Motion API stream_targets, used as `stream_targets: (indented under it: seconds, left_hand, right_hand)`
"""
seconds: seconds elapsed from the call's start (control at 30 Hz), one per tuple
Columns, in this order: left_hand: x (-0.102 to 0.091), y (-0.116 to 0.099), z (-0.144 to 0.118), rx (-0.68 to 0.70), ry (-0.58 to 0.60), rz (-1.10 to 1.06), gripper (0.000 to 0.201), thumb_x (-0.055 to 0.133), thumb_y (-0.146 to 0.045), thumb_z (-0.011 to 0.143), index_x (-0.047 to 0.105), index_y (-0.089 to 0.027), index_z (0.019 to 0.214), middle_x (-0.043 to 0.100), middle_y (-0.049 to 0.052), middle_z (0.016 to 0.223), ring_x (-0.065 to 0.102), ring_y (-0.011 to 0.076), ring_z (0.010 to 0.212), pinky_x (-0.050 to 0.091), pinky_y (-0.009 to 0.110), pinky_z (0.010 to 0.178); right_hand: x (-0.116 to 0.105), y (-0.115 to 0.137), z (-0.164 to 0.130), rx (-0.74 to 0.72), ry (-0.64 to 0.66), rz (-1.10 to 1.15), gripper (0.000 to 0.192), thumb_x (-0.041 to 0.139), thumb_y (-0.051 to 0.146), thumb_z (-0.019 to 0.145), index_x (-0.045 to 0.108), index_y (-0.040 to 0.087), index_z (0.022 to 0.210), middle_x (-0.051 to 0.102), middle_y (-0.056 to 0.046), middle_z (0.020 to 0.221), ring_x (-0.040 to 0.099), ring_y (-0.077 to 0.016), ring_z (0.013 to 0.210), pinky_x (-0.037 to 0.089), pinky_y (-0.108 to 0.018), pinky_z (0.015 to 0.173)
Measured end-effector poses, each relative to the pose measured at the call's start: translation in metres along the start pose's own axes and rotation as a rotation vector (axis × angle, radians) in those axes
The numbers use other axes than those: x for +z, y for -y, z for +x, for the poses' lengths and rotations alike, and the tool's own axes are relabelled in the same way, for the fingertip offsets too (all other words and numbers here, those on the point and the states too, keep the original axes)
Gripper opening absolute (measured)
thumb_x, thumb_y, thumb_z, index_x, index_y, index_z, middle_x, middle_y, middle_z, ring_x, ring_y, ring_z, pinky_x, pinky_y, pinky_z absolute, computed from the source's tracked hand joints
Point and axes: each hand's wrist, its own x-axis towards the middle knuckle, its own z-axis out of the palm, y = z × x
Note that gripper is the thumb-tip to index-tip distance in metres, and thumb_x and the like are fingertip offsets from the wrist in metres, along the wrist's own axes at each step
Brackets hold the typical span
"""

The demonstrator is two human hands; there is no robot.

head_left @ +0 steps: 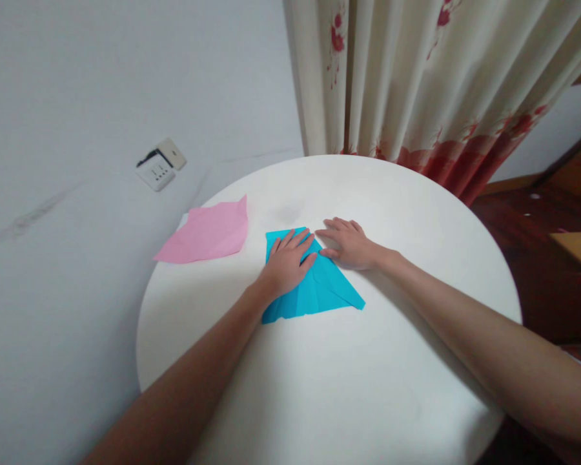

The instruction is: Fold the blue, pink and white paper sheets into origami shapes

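A sheet of blue paper (314, 290) lies on the round white table, creased, with its right side slanting to a point at the lower right. My left hand (289, 261) rests flat on its upper left part, fingers spread. At the slanting upper right edge is my right hand (346, 244), palm down, its fingers apart and the thumb touching or just over the paper. Part of the sheet is hidden under the left hand.
Pink paper (206, 232) lies at the table's left edge, near the wall. The white table (416, 213) stands against the wall, which carries a socket (157, 171). A cream and red curtain (392, 77) hangs behind.
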Motion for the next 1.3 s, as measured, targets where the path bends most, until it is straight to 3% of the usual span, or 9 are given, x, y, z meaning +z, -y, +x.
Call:
stream_targets:
  seconds: [0.57, 0.9, 1.13, 1.3]
  left_hand:
    - [0.002, 0.002, 0.0, 0.007, -0.009, 0.005, 0.054, 0.037, -0.043, 0.104, 0.041, -0.025, 0.155, 0.034, 0.005, 0.165, 0.023, 0.0311, 0.155, 0.02, 0.058, 0.124]
    - [0.0, 0.0, 0.0, 0.006, 0.011, 0.032, 0.057, 0.034, -0.044, 0.105, 0.034, -0.023, 0.159, 0.031, 0.006, 0.166, 0.022, 0.0309, 0.155, 0.02, 0.057, 0.124]
    - [0.002, -0.001, -0.004, -0.053, -0.017, 0.093, 0.057, 0.032, -0.048, 0.105, 0.033, -0.03, 0.159, 0.028, 0.002, 0.167, 0.019, 0.0345, 0.155, 0.013, 0.068, 0.122]
    - [0.001, -0.001, -0.005, -0.075, 0.001, 0.077, 0.058, 0.028, -0.045, 0.106, 0.027, -0.027, 0.161, 0.026, 0.003, 0.168, 0.019, 0.033, 0.156, 0.014, 0.067, 0.122]
  right_hand:
    - [0.001, -0.001, 0.0, -0.011, -0.005, -0.005, 0.058, 0.05, 0.05, 0.1, 0.046, 0.027, 0.153, 0.032, -0.014, 0.165, 0.023, -0.037, 0.153, 0.02, -0.063, 0.12]
    - [0.002, 0.005, -0.001, -0.083, 0.002, 0.017, 0.06, 0.045, 0.054, 0.101, 0.041, 0.03, 0.156, 0.03, -0.016, 0.165, 0.019, -0.0383, 0.154, 0.017, -0.071, 0.117]
    - [0.001, 0.007, -0.002, -0.085, 0.01, 0.024, 0.058, 0.046, 0.051, 0.102, 0.042, 0.029, 0.156, 0.028, -0.015, 0.167, 0.018, -0.0378, 0.154, 0.017, -0.072, 0.117]
    - [0.001, 0.01, -0.003, -0.12, 0.033, 0.019, 0.056, 0.045, 0.046, 0.103, 0.04, 0.029, 0.156, 0.024, -0.012, 0.168, 0.016, -0.0354, 0.155, 0.014, -0.07, 0.118]
